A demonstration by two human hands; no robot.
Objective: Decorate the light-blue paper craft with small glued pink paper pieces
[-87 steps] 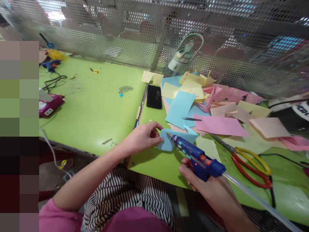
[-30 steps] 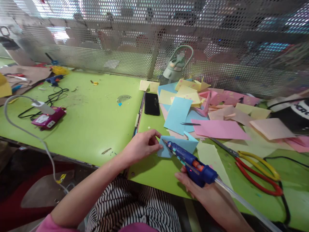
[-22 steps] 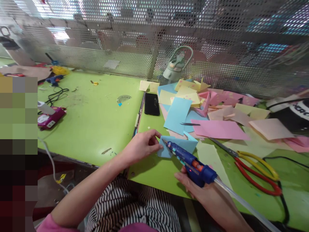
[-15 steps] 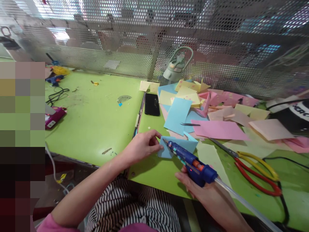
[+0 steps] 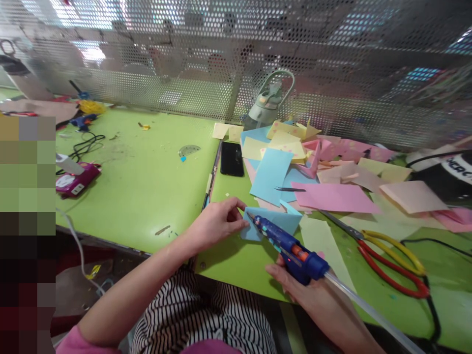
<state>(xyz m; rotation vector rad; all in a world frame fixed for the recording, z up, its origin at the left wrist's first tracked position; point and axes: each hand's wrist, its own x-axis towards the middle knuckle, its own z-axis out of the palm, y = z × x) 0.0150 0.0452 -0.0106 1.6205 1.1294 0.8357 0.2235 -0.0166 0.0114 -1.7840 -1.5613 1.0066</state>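
My left hand (image 5: pixel 216 223) pinches the left edge of a small folded blue paper piece (image 5: pixel 285 221) lying on the green table (image 5: pixel 147 182). My right hand (image 5: pixel 304 290) grips a blue hot glue gun (image 5: pixel 293 248) with a clear glue stick trailing out of its back. The gun's nozzle points up-left and rests on the blue paper, close to my left fingertips.
Loose blue, pink and yellow paper sheets (image 5: pixel 332 172) cover the table's right half. Red-and-yellow scissors (image 5: pixel 391 263) lie at the right, a black phone (image 5: pixel 232 158) and a pale green bottle (image 5: pixel 271 101) further back. A perforated metal screen (image 5: pixel 236 59) closes the far side. A magenta box (image 5: pixel 73 181) and cables sit left.
The glue gun's nozzle has crept slightly left along the blue paper toward my left fingers. My left hand keeps its pinch in the same place.
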